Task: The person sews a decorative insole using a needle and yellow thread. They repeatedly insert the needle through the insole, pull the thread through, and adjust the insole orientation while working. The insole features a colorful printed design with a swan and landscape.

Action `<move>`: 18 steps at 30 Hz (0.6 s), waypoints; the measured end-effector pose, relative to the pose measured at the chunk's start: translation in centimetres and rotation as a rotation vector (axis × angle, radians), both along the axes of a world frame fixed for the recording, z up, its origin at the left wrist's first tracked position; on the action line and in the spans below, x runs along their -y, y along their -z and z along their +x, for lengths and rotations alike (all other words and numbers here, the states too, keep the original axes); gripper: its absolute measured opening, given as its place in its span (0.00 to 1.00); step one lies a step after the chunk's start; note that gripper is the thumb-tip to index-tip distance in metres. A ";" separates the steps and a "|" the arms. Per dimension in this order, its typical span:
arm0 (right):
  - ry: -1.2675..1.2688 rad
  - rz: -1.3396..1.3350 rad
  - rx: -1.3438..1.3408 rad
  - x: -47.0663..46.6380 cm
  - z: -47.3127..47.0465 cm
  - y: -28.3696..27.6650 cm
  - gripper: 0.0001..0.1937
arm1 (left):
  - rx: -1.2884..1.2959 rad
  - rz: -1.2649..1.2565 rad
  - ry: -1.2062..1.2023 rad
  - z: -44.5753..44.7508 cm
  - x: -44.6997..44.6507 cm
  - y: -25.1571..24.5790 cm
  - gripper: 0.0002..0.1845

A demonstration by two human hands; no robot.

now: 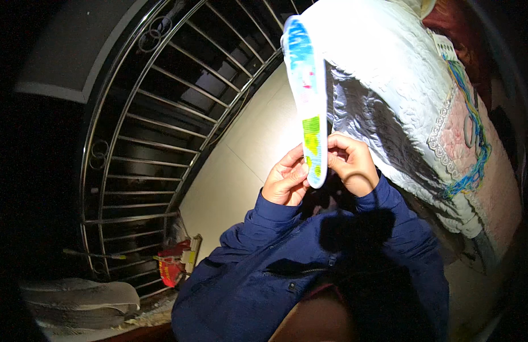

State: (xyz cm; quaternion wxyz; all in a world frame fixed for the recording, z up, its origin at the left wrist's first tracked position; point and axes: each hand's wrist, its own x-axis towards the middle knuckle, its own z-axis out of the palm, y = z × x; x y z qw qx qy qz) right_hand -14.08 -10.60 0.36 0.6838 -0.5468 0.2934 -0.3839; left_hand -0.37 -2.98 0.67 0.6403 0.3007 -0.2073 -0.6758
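Observation:
A long insole [308, 102], stitched in blue, green and yellow on white, stands almost upright in front of me. My left hand [287, 179] pinches its lower left edge, with the thumb on the stitched face and the other fingers partly behind. At the opposite edge is my right hand [351, 164], its fingers bent and the thumb and forefinger tips reaching the insole's rim. Those tips are partly hidden by the insole, so I cannot tell whether they grip it or a small thing such as a needle.
On the right, a white quilted cover [383, 55] bears a bundle of coloured embroidery threads [473, 158] hanging from a holed card [444, 48]. A metal railing [161, 149] curves along the left. Pale floor tiles [229, 179] lie between. A red object [173, 263] sits by the railing's foot.

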 end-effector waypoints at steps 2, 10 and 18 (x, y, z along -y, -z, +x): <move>-0.111 0.161 0.247 0.0 -0.2 0.6 0.07 | 0.132 0.036 -0.040 -0.5 0.0 -0.3 0.26; 0.115 0.223 0.183 -0.8 -0.1 0.8 0.10 | 0.515 0.008 -0.178 -1.9 0.2 -1.6 0.20; 0.397 -1.013 -0.339 -0.6 -1.2 -2.9 0.09 | 0.547 0.064 -0.190 -1.7 0.0 -2.4 0.19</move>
